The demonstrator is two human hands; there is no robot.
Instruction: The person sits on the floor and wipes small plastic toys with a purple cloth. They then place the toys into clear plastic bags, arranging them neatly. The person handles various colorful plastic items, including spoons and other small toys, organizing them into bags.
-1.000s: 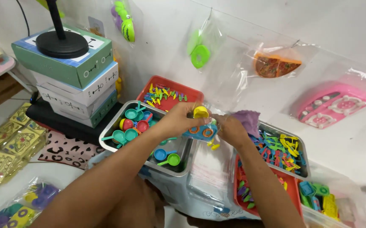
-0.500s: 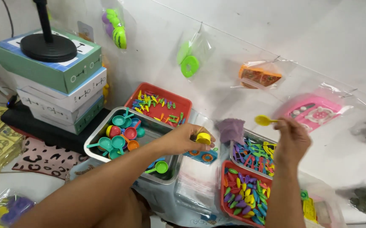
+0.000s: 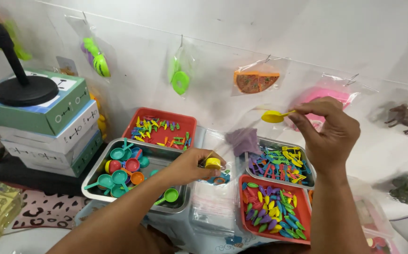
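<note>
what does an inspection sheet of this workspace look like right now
surface: stack of clear bags lies between the trays
job's things: yellow spoon; yellow cup; purple piece behind the bags
clutter: steel tray of small pans; red tray and two right trays of coloured bits
grippers: right hand pinches the spoon, raised; left hand holds the cup over the bags
cables: nothing seen
surroundings: bagged toys hang on white wall; boxes carry a black stand base
</note>
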